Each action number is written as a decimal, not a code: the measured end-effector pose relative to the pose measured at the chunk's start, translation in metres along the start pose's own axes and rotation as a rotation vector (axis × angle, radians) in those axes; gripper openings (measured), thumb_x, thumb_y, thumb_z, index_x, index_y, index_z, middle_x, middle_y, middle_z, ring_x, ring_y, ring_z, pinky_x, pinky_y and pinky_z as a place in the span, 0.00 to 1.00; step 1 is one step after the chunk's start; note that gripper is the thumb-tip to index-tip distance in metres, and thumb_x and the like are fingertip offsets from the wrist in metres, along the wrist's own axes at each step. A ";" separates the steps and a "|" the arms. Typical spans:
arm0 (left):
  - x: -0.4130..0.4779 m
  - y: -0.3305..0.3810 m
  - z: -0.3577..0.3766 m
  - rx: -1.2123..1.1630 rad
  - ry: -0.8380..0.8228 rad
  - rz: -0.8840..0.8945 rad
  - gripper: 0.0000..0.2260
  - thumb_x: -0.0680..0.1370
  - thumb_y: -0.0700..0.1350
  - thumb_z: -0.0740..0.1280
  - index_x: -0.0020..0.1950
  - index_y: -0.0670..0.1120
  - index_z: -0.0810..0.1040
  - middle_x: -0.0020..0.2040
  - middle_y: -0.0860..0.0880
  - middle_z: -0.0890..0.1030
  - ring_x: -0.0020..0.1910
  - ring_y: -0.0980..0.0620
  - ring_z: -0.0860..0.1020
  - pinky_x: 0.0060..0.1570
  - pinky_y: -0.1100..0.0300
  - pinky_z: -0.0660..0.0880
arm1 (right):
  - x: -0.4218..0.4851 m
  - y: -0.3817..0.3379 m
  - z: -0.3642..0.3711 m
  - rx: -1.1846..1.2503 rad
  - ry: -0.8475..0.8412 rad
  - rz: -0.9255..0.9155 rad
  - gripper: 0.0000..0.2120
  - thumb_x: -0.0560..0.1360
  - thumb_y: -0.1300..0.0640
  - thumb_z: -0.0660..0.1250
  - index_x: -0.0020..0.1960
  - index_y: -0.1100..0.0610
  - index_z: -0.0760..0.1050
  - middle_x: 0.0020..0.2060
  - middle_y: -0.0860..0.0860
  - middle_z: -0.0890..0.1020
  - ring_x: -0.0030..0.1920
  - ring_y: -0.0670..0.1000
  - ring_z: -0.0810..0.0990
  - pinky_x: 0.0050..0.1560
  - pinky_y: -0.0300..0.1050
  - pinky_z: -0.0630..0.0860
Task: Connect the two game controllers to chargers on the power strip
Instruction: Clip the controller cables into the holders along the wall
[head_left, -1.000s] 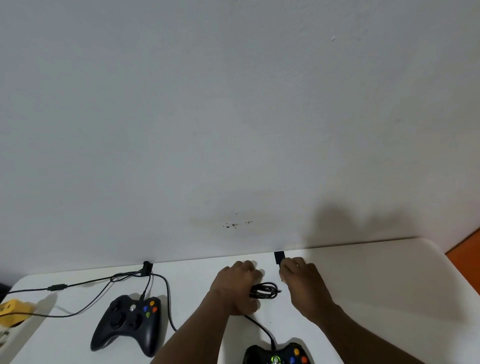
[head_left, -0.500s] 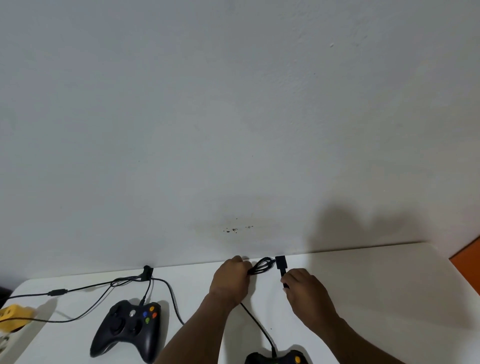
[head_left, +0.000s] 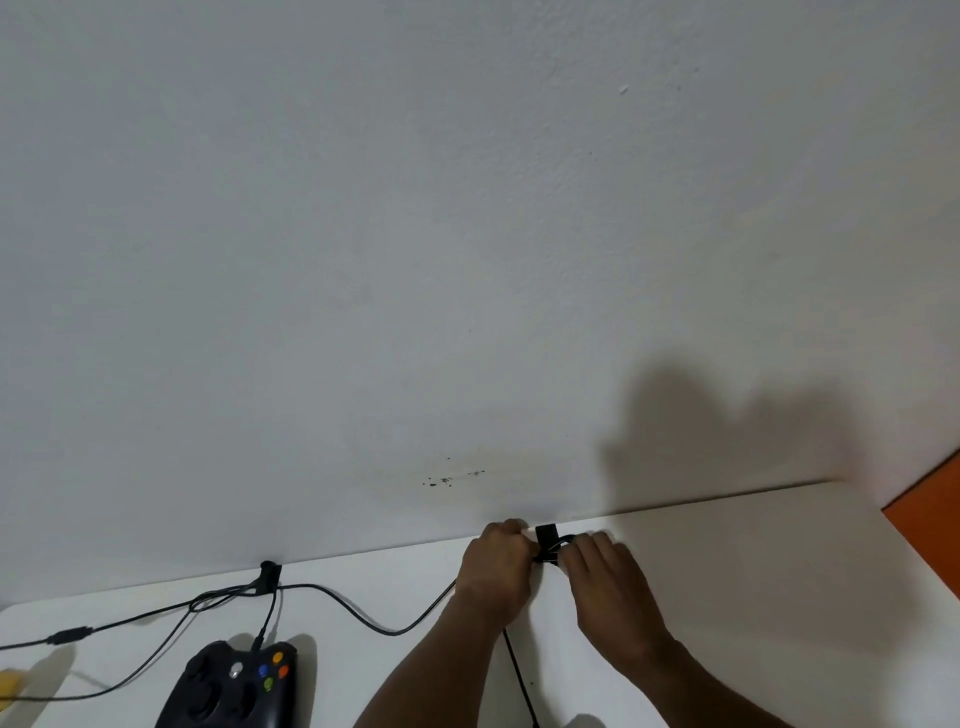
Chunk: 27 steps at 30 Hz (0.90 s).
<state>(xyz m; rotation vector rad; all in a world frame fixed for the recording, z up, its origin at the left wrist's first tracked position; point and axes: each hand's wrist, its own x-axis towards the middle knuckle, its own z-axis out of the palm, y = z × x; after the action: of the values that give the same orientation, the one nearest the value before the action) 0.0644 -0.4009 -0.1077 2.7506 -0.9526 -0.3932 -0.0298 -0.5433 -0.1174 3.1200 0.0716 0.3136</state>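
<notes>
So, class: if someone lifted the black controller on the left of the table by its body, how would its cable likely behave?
The cable would probably flop and trail, since it lies in loose curves across the table. The black controller looks rigid, so it would likely lift as one piece. The cable passes a clip at the wall, which may tug back.

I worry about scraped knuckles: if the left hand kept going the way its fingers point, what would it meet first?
Probably the white wall. The left hand, gripping the bundled cable, points toward the table's back edge; nothing else shows between, though depth is unclear.
</notes>
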 end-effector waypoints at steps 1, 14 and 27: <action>0.000 0.000 -0.001 0.005 -0.001 0.010 0.17 0.80 0.43 0.60 0.66 0.50 0.80 0.72 0.50 0.73 0.68 0.46 0.73 0.60 0.54 0.76 | 0.004 0.002 -0.002 -0.027 0.005 -0.012 0.15 0.65 0.68 0.55 0.42 0.54 0.77 0.36 0.50 0.77 0.36 0.53 0.76 0.34 0.47 0.74; 0.008 -0.007 -0.014 0.008 -0.023 0.111 0.15 0.79 0.42 0.62 0.64 0.48 0.80 0.61 0.48 0.79 0.58 0.44 0.78 0.54 0.52 0.77 | 0.047 0.002 0.003 0.137 -0.040 0.128 0.17 0.51 0.68 0.76 0.36 0.54 0.78 0.31 0.48 0.79 0.31 0.50 0.79 0.30 0.41 0.76; -0.012 -0.008 0.011 0.170 0.268 0.301 0.14 0.69 0.45 0.76 0.52 0.57 0.84 0.37 0.55 0.80 0.32 0.51 0.78 0.26 0.61 0.74 | 0.055 0.002 0.007 0.211 -0.071 0.202 0.15 0.54 0.66 0.78 0.32 0.52 0.75 0.27 0.47 0.78 0.29 0.52 0.78 0.30 0.45 0.74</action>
<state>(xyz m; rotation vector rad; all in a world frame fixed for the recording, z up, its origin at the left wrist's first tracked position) 0.0562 -0.3886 -0.1177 2.6488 -1.3476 0.1089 0.0253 -0.5424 -0.1138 3.3507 -0.2272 0.2088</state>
